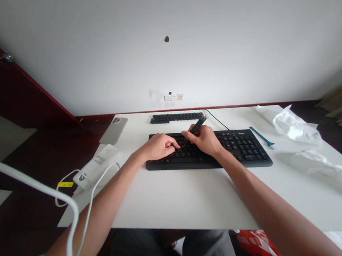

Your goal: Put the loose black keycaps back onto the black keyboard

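Observation:
A black keyboard [242,149] lies on the white table [188,195]. My right hand [204,139] is closed on a dark keycap puller [196,126], its wire end down among the keys left of centre. My left hand [159,146] rests on the keyboard's left part, fingers curled with the fingertips pinched near the puller's tip; whether they hold a key is too small to tell. A row of removed black keycaps [175,117] sits behind the keyboard near the table's far edge.
A phone [114,130] lies face down at the table's left corner. A white power pack [95,169] with white cables sits at the left edge. A blue tool [261,136] and crumpled white plastic bags [296,127] lie at the right. A red bag [256,243] is under the table.

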A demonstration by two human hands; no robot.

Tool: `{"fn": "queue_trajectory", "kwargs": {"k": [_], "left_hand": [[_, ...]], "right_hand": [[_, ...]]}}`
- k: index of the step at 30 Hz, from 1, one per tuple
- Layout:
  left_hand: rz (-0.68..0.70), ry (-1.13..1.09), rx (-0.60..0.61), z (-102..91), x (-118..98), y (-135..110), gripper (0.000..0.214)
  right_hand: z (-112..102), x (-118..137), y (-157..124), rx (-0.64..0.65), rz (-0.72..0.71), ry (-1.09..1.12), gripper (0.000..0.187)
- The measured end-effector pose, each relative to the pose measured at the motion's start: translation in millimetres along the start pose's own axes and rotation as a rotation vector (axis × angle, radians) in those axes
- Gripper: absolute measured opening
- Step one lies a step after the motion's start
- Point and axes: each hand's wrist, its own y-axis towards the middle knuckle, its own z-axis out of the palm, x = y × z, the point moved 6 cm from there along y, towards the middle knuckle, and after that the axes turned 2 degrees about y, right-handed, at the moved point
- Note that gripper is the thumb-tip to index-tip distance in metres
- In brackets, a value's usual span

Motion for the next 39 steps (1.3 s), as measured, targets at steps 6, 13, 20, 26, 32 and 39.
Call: {"fn": "queue_trajectory", "kwargs": {"k": [6, 13, 20, 26, 32, 39], "left_hand": [[0.002, -0.039, -0.004, -5.5, 5, -1, 0.030], [0.002, 0.000, -0.096, -7.7, 8, 1, 0.029], [0.015, 0.043, -0.091, -5.2, 6, 0, 0.026], [0.022, 0.044, -0.084, -4.6, 5, 1, 0.023], [0.029, 0.075, -0.065, -3.4, 5, 2, 0.018], [0.032, 0.087, -0.036, -4.5, 4, 0, 0.021]], "right_hand": [[2, 0, 0, 0.029, 0.016, 0.009, 0.048], [2, 6, -1, 0.038, -0.031, 0.003, 0.049], [5, 6, -3, 0.074, -0.037, 0.009, 0.054], [4, 17, -6, 0.129, -0.100, -0.012, 0.051], [7, 30, -10, 0.169, -0.198, -0.041, 0.054], [17, 33, -14, 0.077, -0.238, -0.022, 0.064]]}}
